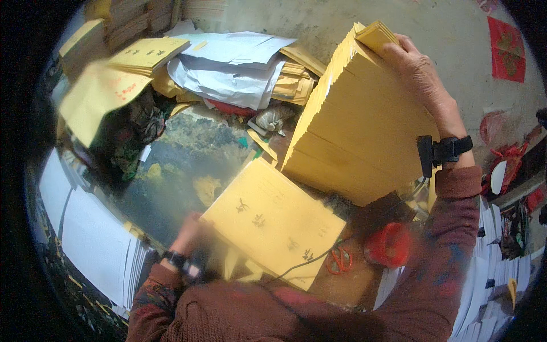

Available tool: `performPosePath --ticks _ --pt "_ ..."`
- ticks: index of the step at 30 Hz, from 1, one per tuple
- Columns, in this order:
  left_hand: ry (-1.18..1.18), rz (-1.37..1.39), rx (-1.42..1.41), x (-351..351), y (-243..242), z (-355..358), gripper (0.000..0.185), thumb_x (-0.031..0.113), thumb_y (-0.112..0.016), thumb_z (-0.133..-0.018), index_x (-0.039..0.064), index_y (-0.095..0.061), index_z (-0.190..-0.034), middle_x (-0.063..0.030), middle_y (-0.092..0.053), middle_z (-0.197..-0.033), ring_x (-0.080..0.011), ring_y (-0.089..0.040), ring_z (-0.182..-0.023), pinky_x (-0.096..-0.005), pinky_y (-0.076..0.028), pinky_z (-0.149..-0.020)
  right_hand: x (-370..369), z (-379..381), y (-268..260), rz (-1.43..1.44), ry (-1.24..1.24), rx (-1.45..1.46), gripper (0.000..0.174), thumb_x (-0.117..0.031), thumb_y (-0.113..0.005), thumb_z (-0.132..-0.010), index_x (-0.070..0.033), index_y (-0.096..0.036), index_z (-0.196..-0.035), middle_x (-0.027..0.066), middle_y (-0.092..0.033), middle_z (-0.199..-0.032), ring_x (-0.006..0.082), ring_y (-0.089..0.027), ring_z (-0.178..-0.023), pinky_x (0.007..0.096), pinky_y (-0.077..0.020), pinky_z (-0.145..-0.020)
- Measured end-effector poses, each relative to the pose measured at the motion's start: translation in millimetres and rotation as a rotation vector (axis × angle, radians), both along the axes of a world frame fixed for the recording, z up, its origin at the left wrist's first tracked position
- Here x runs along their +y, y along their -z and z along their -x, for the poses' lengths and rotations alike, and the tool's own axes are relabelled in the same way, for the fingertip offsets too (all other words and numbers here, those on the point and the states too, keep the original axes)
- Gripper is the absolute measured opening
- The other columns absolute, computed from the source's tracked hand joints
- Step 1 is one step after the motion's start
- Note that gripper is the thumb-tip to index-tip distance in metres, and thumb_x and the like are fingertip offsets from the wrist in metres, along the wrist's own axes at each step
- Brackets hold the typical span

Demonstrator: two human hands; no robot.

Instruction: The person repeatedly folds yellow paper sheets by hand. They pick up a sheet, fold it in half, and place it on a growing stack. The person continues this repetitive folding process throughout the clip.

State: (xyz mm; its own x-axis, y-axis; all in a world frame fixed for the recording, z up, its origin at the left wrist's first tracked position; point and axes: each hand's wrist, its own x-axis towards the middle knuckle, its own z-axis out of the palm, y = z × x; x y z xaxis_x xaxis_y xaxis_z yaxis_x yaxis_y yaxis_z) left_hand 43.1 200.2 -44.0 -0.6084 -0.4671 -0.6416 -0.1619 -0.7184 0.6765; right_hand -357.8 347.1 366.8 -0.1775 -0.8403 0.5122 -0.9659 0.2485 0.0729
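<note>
My left hand (192, 234) grips the left edge of a yellow paper booklet (273, 226), which bears large dark characters and lies tilted in front of my body. My left fingers are partly hidden at its edge. At the upper right, my right hand (412, 75) holds a few folded yellow sheets (377, 36) by their end. These sheets rest against the top of a tall, tightly packed stack of yellow paper (359, 128). My right palm and wrist lie along the stack's right side.
Orange-handled scissors (339, 260) and a red plastic cup (389, 244) are near my right forearm. White paper stacks (96, 239) stand at the left. Crumpled white paper (226, 81) covers yellow bundles at the back. Yellow booklets (139, 53) sit at the upper left.
</note>
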Motion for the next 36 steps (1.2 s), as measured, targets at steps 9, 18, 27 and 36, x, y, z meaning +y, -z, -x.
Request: performPosePath --ticks 9,18,27,36 --pt "0.071 0.156 -0.079 -5.7 20.8 -1.2 0.028 -0.004 -0.066 -0.078 0.003 -0.044 -0.095 -0.0065 -0.053 -0.070 -0.0135 -0.050 -0.053 -0.0287 -0.044 -0.052 3.3 -2.6 -0.3 -0.154 -0.013 0.212 0.032 -0.032 -0.067 -0.081 -0.010 -0.061 -0.103 0.0124 -0.059 -0.101 0.0346 -0.061 -0.090 0.0397 -0.0500 -0.077" --pt "0.073 0.192 -0.072 -7.5 28.9 -3.2 0.029 -0.003 -0.064 -0.079 0.003 -0.044 -0.098 -0.0059 -0.055 -0.074 -0.0128 -0.052 -0.057 -0.0276 -0.046 -0.056 0.4 3.9 1.9 -0.129 -0.036 0.152 0.033 -0.030 -0.072 -0.078 -0.008 -0.060 -0.099 0.0111 -0.058 -0.095 0.0317 -0.061 -0.084 0.0379 -0.0491 -0.073" --pt "0.100 0.144 -0.063 -7.7 16.8 -1.5 0.028 -0.004 -0.063 -0.079 0.002 -0.044 -0.099 -0.0071 -0.055 -0.079 -0.0130 -0.051 -0.058 -0.0264 -0.046 -0.056 -1.3 3.4 1.1 -0.102 -0.112 0.103 0.028 -0.025 -0.073 -0.077 -0.005 -0.060 -0.092 0.0104 -0.057 -0.089 0.0259 -0.059 -0.078 0.0346 -0.0483 -0.070" --pt "0.151 0.199 -0.080 -10.7 16.7 -1.8 0.026 -0.005 -0.063 -0.078 0.003 -0.046 -0.096 -0.0052 -0.055 -0.082 -0.0131 -0.053 -0.063 -0.0254 -0.045 -0.056 -0.4 0.4 -0.5 -0.115 -0.084 0.066 0.028 -0.025 -0.073 -0.078 -0.004 -0.059 -0.090 0.0094 -0.057 -0.087 0.0227 -0.058 -0.076 0.0331 -0.0475 -0.069"
